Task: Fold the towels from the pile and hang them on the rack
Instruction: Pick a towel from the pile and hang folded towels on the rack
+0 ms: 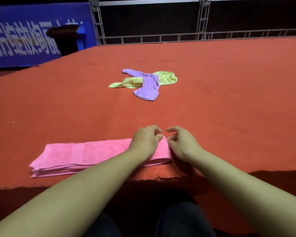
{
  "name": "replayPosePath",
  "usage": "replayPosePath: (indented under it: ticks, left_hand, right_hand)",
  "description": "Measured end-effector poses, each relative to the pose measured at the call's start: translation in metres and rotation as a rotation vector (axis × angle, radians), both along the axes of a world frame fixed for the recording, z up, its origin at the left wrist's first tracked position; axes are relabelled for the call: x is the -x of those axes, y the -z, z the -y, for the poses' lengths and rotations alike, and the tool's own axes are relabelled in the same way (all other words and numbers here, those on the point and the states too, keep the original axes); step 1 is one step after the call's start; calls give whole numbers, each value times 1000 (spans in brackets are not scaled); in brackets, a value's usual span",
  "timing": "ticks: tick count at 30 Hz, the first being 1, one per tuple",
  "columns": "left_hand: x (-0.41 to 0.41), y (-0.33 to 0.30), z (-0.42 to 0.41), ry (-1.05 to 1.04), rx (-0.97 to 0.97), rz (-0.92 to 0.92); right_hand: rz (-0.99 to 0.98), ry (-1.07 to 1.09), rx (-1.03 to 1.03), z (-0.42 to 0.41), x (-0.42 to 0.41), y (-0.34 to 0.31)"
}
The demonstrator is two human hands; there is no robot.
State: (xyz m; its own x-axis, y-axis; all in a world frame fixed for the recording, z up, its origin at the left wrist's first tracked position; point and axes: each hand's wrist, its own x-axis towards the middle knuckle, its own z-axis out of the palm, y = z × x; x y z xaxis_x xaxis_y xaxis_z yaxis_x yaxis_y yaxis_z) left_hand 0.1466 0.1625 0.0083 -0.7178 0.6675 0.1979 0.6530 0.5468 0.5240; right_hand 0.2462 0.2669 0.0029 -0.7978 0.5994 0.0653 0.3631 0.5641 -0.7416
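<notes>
We see the left hand [144, 141] resting on the right end of the pink towel [85, 155], fingers curled and pinching its far right corner. The right hand [182, 144] sits just beside that edge, fingers curled at it; whether it grips the cloth we cannot tell. The towel lies folded in a long strip near the front edge of the red table [229, 100]. Further back, a purple towel [148, 88] lies crumpled over a yellow towel [166, 77].

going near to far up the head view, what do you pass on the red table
pink towel with both hands at its right end, left hand and right hand → purple towel → yellow towel → metal railing
</notes>
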Motion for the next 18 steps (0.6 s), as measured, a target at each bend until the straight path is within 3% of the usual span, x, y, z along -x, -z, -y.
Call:
replayPosePath:
  ticks: [5, 7, 11, 18]
  left_hand:
    - [5, -15, 16, -44, -326, 229]
    - [7, -33, 32, -58, -483, 320]
    - [12, -85, 78, -92, -741, 391]
    - [-1, -185, 180, -232, -933, 210]
  right_hand:
    - [-326, 63, 751, 23, 12, -21]
    - [-426, -4, 911, 34, 16, -41]
    - [-496, -215, 937, 66, 33, -91]
    - [-547, -613, 851, 153, 57, -188]
